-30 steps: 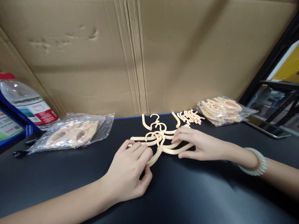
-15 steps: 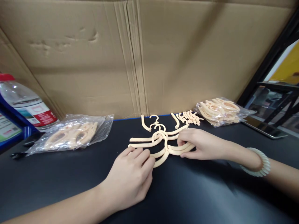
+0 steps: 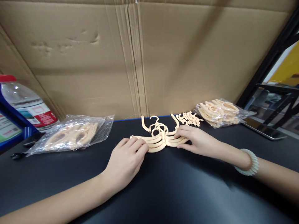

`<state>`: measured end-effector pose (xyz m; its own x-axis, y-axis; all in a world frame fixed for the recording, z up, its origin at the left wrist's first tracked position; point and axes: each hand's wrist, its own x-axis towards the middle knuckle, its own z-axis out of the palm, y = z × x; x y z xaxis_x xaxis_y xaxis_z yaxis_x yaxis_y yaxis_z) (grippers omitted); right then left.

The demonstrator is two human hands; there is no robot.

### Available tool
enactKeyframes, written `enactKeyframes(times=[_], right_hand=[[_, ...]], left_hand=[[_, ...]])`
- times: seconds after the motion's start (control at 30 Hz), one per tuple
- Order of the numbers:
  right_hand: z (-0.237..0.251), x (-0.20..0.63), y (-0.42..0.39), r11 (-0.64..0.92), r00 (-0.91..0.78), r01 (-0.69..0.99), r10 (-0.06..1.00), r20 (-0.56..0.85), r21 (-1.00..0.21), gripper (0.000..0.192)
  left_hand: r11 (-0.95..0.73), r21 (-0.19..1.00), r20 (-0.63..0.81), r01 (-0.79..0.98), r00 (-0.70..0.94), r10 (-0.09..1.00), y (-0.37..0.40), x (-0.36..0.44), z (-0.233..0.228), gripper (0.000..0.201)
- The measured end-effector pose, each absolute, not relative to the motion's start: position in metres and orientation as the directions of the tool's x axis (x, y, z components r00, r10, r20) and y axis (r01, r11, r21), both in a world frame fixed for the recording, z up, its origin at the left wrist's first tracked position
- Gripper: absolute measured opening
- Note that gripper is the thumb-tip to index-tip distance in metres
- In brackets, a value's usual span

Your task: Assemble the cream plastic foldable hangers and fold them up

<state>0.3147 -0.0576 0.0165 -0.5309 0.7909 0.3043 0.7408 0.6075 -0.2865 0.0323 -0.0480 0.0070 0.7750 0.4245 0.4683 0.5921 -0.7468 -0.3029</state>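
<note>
The cream clothes hangers (image 3: 157,149) lie before the cardboard panel (image 3: 93,71), arms overlapping. The left hand (image 3: 127,158) covers their left ends, its grip indiscernible; the right hand (image 3: 197,139) pinches the opposite ends, likely to align the stack.

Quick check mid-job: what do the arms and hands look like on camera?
Both the left hand and the right hand are ungloved, and no sleeves show on the forearms. The right wrist wears a pale greenish-white, ridged bracelet; the left wrist has none.
</note>
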Motion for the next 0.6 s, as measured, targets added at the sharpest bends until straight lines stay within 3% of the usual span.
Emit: enactKeyframes(times=[0.2, 0.33, 0.43, 0.5, 0.6], right_hand=[[0.016, 0.309, -0.048, 0.599, -0.463, 0.738, 0.784, 0.413, -0.311, 0.011], [0.029, 0.301, -0.027, 0.516, -0.358, 0.785, 0.830, 0.428, -0.344, 0.013], [0.043, 0.290, -0.002, 0.396, -0.292, 0.849, 0.904, 0.312, -0.351, 0.016], [0.053, 0.279, 0.017, 0.341, -0.270, 0.879, 0.932, 0.240, -0.333, 0.018], [0.062, 0.262, 0.045, 0.237, -0.211, 0.922, 0.970, 0.117, -0.306, 0.033]], left_hand=[[-0.804, -0.199, 0.537, 0.560, 0.749, 0.389, -0.046, 0.033, 0.004, 0.018], [-0.813, -0.097, 0.578, 0.575, 0.697, 0.424, -0.044, 0.035, 0.006, 0.013], [-0.723, -0.022, 0.521, 0.691, 0.625, 0.582, -0.034, 0.037, 0.017, 0.010], [-0.599, 0.026, 0.386, 0.800, 0.545, 0.744, -0.020, 0.040, 0.027, 0.012], [-0.497, 0.041, 0.298, 0.867, 0.464, 0.834, 0.007, 0.049, 0.041, 0.021]])
